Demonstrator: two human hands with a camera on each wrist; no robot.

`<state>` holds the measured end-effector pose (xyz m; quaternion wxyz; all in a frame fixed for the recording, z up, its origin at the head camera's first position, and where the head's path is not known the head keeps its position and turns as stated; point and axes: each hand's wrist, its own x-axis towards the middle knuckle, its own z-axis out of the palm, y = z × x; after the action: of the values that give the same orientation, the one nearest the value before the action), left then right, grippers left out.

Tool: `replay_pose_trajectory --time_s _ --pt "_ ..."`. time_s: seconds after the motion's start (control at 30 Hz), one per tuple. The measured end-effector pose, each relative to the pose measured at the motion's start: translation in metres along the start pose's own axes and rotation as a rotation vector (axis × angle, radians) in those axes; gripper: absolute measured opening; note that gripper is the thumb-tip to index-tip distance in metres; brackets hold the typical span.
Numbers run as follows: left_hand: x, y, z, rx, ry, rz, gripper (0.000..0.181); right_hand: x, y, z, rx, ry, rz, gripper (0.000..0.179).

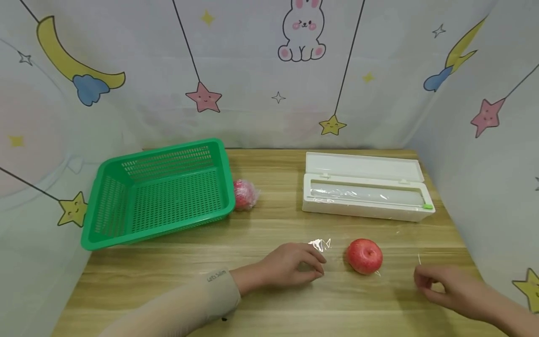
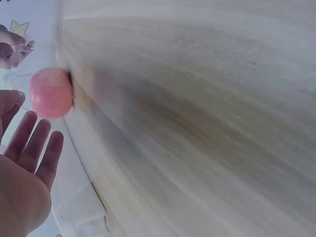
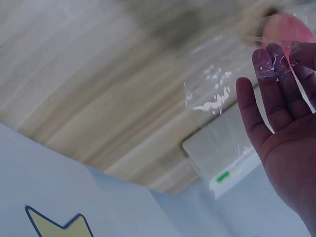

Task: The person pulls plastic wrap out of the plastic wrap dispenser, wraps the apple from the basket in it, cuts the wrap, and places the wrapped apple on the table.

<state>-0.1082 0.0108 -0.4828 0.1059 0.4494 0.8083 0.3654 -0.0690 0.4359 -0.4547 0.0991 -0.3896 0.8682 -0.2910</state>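
head view, apple (image 1: pixel 364 256): red, rounded, shiny skin; sits between the hands, over the wood-grain table (image 1: pixel 269 224). Clock centre for this view.
green basket (image 1: pixel 177 201): between 9 and 10 o'clock; rectangular plastic, solid rim, slotted walls, meshed floor in plain sight.
wrapped fruit (image 1: pixel 245 194): 10 o'clock, just right of the basket; pinkish red under crinkled wrap.
white box (image 1: pixel 362 208): 12 o'clock; long, hinged lid (image 1: pixel 364 166) folded back, film roll (image 1: pixel 366 193) inside, green slider (image 1: pixel 427 206) at its right front.
clear film (image 1: pixel 321 244): thin, glossy, seen mainly by glints near the apple.
left hand (image 1: pixel 290 266): 9 o'clock, thumb and finger pinching film.
right hand (image 1: pixel 455 290): between 3 and 4 o'clock, also pinching film; hands well apart.
left wrist view, fingers (image 2: pixel 33 145): three extended at 8 o'clock, clearer than in head view; right hand's film pinch at 10, apple near 9.
right wrist view, palm (image 3: pixel 296 163): shown here only; film lies across the fingers, wrinkled glints between 2 and 3 o'clock, apple at 2, slider between 4 and 5.
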Motion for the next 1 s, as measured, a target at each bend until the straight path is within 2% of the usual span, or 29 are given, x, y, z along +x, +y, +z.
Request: replay_pose_trajectory --time_s 0.13,0.27,0.5,0.67,0.8,1.0 --pt "0.001 -0.002 -0.002 -0.147 0.06 -0.087 0.009 0.007 -0.002 -0.011 -0.063 0.013 0.051 0.048" --pt "0.006 -0.007 -0.001 -0.314 0.103 -0.158 0.01 0.013 0.001 -0.019 -0.104 0.04 0.059 0.048" --pt "0.016 -0.013 0.001 -0.496 0.163 -0.333 0.011 0.026 0.011 -0.025 -0.065 0.018 0.119 0.038" --pt "0.023 -0.016 0.005 -0.642 0.195 -0.422 0.013 0.035 0.021 -0.027 -0.057 0.024 0.13 0.037" --pt "0.024 -0.02 0.008 -0.676 0.216 -0.456 0.011 0.041 0.026 -0.029 -0.051 0.037 0.111 0.039" --pt "0.023 -0.023 0.014 -0.647 0.208 -0.489 0.014 0.045 0.029 -0.027 -0.044 0.048 0.124 0.039"
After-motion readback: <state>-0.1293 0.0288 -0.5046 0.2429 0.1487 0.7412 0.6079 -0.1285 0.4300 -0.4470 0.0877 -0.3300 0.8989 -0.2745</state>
